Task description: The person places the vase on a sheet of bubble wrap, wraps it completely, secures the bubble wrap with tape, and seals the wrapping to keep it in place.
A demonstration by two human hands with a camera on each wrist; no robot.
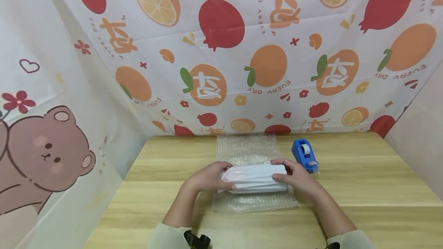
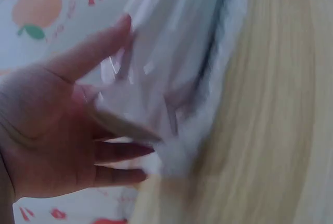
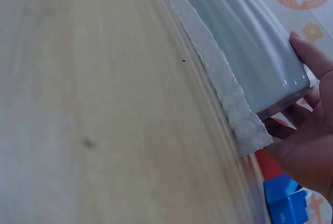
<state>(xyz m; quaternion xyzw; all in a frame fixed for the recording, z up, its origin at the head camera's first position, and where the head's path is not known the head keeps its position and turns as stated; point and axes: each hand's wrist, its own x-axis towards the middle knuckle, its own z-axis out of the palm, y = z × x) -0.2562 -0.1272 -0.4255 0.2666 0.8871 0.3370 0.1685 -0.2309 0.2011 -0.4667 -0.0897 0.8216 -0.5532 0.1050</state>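
A white, soft-looking pack in clear plastic film (image 1: pixel 256 181) lies lengthwise across a sheet of bubble wrap (image 1: pixel 247 149). At its left end my left hand (image 1: pixel 209 178) grips it, thumb on the near side and fingers on the far side. My right hand (image 1: pixel 299 178) holds the opposite end in a similar way. In the left wrist view the pack (image 2: pixel 177 36) has folded, shiny film at its end, somewhat blurred. The right wrist view shows the pack's other end (image 3: pixel 250 47) between thumb and fingers, with the bubble wrap's edge (image 3: pixel 229 99) beneath.
Just beyond my right hand, a blue tape dispenser (image 1: pixel 304 156) stands on the wooden table (image 1: pixel 363 187). Behind the table hangs a fruit-print cloth (image 1: pixel 235 68). A pale cloth with a bear picture (image 1: pixel 48 153) hangs at the left.
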